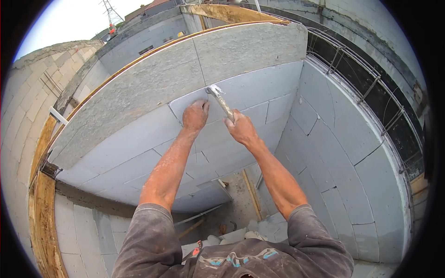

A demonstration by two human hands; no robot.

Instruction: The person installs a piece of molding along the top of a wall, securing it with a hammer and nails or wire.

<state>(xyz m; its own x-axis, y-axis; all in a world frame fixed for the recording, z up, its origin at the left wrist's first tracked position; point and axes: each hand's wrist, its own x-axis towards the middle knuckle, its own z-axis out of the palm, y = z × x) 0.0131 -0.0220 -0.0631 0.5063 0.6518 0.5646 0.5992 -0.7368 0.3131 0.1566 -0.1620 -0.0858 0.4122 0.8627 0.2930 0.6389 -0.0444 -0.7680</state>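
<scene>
My right hand [240, 127] is closed around the handle of a hammer [223, 103], whose pale, worn head lies against the wall just under the lower edge of a rough grey board [176, 69]. To its left, my left hand [195, 115] is pinched close to the face of the grey block wall [259, 85], a little below the hammer head. Whatever sits between those fingertips is too small to make out. A thin dark line [199, 58] runs down the board toward the hammer head.
Reinforcing bars [366, 88] run along the top of the right-hand block wall [340, 139]. Wooden beams [44, 217] stand at the left. Far below, boards [251, 194] and rubble lie on the floor [237, 190]. A pylon [111, 12] rises in the distance.
</scene>
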